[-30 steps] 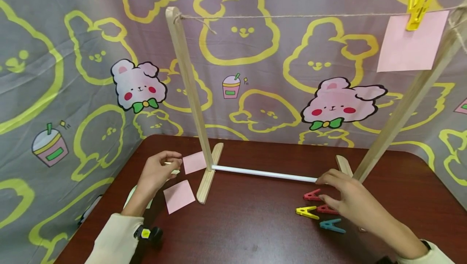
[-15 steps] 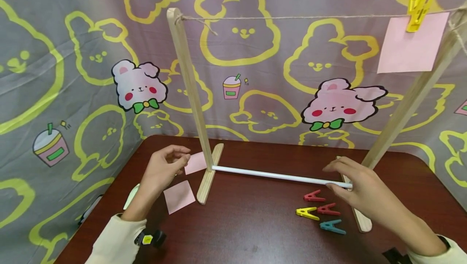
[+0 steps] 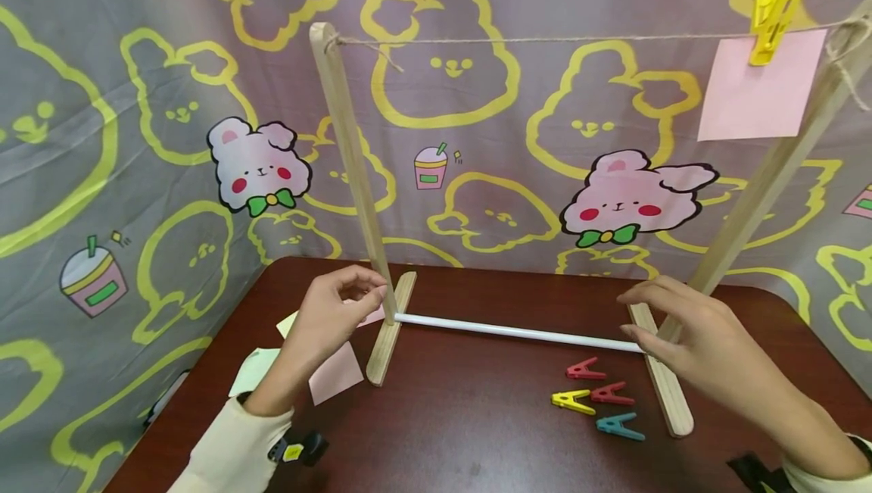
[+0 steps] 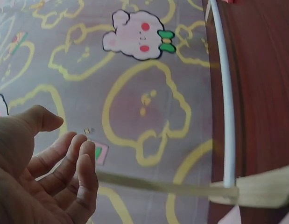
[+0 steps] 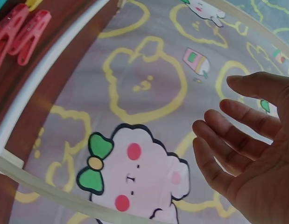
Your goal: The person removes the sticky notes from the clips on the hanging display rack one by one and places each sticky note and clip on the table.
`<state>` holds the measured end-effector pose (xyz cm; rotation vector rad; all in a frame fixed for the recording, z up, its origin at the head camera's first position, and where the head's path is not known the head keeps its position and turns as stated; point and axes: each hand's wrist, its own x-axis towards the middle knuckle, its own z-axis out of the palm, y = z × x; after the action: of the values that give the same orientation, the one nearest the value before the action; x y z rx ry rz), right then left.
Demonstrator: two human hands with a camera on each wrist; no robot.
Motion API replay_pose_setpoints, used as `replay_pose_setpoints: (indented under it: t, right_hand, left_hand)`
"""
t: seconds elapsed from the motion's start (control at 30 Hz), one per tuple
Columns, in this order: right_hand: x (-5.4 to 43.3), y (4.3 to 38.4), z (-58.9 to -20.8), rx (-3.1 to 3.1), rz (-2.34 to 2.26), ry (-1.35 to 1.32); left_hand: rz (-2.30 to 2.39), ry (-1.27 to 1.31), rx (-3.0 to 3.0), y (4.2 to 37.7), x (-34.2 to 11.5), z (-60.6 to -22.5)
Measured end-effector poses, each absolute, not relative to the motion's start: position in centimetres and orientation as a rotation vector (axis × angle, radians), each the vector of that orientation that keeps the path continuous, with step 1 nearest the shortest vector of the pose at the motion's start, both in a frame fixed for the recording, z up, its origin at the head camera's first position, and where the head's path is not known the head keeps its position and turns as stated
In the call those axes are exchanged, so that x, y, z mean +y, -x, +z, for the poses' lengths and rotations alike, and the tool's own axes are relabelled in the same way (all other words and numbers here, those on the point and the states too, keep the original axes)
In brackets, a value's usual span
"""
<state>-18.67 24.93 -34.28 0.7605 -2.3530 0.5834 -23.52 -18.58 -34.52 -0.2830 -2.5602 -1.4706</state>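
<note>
My left hand (image 3: 341, 311) hovers in front of the left wooden post (image 3: 350, 137), its fingers loosely bent. Nothing sits between thumb and fingers of the left hand (image 4: 55, 172) in the left wrist view. Beneath and beside it lie pink sticky notes (image 3: 336, 375), a pale green one (image 3: 253, 372) and a pale yellow one (image 3: 286, 324). Over the right end of the white rod (image 3: 511, 330) my right hand (image 3: 705, 345) is raised with relaxed, spread fingers. That right hand (image 5: 251, 144) also looks bare in the right wrist view.
Red clothespins (image 3: 611, 393), a yellow one (image 3: 574, 400) and a teal one (image 3: 620, 426) lie on the dark table (image 3: 463, 432). A string (image 3: 545, 39) spans the posts. On its right end, a yellow clothespin (image 3: 775, 23) holds a pink note (image 3: 756, 103). A patterned cloth (image 3: 490, 152) hangs behind.
My left hand has moved right, from above the notes to the left post. My right hand has drawn away from the clothespins, right and slightly up. The view has tilted slightly.
</note>
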Motion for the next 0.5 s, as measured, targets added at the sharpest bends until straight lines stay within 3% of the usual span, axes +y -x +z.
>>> replay_pose_setpoints:
  t: [0.5]
  right_hand:
    - [25.5, 18.1, -30.8, -2.301, 0.541, -0.711]
  left_hand:
    - [-1.516, 0.635, -2.535, 24.8, -11.9, -30.7]
